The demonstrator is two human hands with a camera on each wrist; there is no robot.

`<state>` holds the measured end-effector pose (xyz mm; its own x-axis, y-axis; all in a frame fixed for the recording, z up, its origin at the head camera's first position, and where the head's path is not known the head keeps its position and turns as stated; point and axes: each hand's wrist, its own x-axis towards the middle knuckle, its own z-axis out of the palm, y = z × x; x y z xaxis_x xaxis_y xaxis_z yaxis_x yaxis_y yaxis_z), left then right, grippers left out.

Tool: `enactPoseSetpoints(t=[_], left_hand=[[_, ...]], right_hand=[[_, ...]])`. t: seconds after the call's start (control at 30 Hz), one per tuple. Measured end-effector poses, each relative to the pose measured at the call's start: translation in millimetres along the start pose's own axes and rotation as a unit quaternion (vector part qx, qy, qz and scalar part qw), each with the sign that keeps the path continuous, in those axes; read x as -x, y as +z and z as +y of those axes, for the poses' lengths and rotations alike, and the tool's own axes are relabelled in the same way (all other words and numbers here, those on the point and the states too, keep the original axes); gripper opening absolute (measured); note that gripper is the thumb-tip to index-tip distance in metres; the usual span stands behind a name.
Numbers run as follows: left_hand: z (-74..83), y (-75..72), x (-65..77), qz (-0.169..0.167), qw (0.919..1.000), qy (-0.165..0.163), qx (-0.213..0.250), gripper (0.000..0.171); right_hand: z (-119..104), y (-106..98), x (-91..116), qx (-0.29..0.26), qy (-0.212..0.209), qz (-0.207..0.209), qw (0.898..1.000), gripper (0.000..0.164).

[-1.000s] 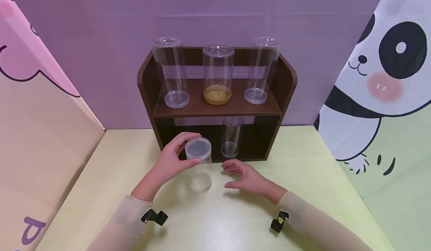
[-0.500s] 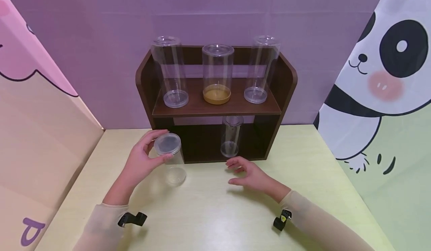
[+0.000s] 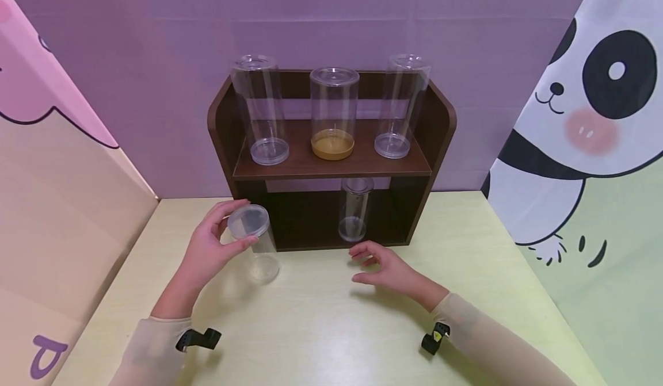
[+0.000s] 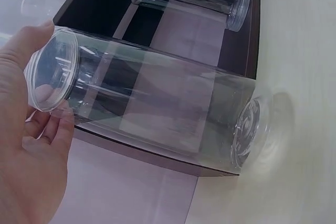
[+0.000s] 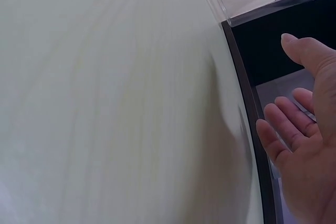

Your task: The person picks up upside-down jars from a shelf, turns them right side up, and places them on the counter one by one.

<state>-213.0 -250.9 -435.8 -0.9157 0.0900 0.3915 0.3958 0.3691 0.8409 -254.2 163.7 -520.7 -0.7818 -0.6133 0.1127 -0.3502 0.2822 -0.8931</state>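
Note:
My left hand [image 3: 209, 245] grips a clear plastic jar [image 3: 263, 248] round its lidded top, thumb on the near side and fingers behind. The jar is upright, its base close over the table, in front of the shelf's lower left corner. In the left wrist view the same jar [image 4: 163, 98] lies across the picture, with the fingertips [image 4: 63, 116] at its lid. My right hand [image 3: 385, 268] holds nothing; its fingers are loosely bent in front of the shelf's lower right part. A smaller clear jar [image 3: 355, 210] stands on the lower shelf just beyond it.
A dark brown two-tier shelf [image 3: 331, 170] stands at the back of the table [image 3: 311, 334]. On its upper tier are a left clear jar [image 3: 266, 110], a middle jar [image 3: 334, 107] with a yellow-brown base and a right clear jar [image 3: 401, 107]. A purple cloth [image 3: 155, 87] hangs behind.
My left hand has carried the clear jar leftward across the front of the shelf, from near its middle to its left corner. My right hand has shifted slightly right.

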Motion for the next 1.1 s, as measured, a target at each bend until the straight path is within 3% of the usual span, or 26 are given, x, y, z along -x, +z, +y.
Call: enactPoseSetpoints(t=[0.33, 0.87, 1.0, 1.1], left_hand=[[-13.2, 6.3, 2.3, -0.003, 0.9998, -0.009, -0.015, 0.076], [-11.2, 7.3, 3.6, -0.005, 0.9999, -0.011, -0.011, 0.077], [-9.1, 6.0, 2.4, 0.010, 0.9999, 0.010, 0.006, 0.073], [-7.4, 3.6, -0.2, 0.037, 0.9976, 0.044, 0.039, 0.060]], right_hand=[[-1, 0, 0, -0.001, -0.004, 0.001, 1.000, 0.053], [-5, 0, 2, 0.004, -0.002, -0.006, 1.000, 0.053], [-3, 0, 2, 0.007, -0.001, -0.009, 1.000, 0.054], [0, 0, 2, 0.008, -0.006, -0.009, 1.000, 0.053]])
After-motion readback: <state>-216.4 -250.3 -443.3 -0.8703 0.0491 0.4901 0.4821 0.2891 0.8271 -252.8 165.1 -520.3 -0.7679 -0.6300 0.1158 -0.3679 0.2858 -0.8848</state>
